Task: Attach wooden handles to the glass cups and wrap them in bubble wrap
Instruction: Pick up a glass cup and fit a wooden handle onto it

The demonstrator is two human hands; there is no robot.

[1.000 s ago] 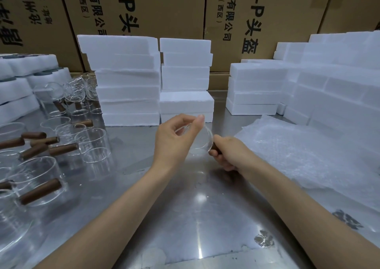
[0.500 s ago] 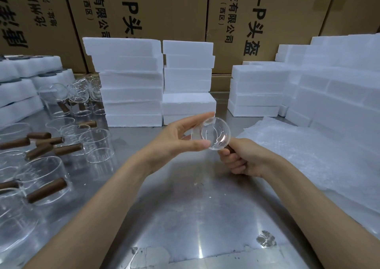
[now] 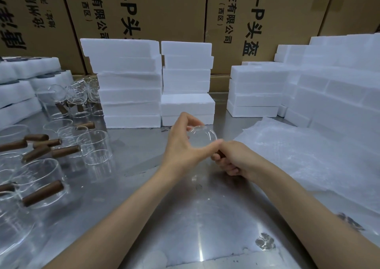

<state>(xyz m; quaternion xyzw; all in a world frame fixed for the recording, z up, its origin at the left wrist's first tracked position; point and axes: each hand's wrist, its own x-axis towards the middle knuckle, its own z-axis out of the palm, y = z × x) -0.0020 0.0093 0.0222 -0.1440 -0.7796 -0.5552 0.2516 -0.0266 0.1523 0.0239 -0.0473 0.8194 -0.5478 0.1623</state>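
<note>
Above the middle of the steel table point(image 3: 185, 217) I hold a clear glass cup point(image 3: 202, 138) on its side, its round bottom facing me. My left hand point(image 3: 185, 143) grips the cup's body with curled fingers over the top and the thumb underneath. My right hand point(image 3: 232, 159) is curled round the cup's dark wooden handle point(image 3: 221, 153), of which only a sliver shows. A sheet of bubble wrap point(image 3: 308, 161) lies flat on the table to the right.
Several glass cups with wooden handles point(image 3: 41, 192) and loose handles point(image 3: 47, 143) crowd the table's left side. White foam blocks point(image 3: 127, 83) are stacked at the back, left and right. Cardboard boxes point(image 3: 144, 11) form a wall behind.
My left hand has shifted its grip round the cup, fingers now over its top and thumb below. The cup has turned between my hands. The right hand stays on the handle.
</note>
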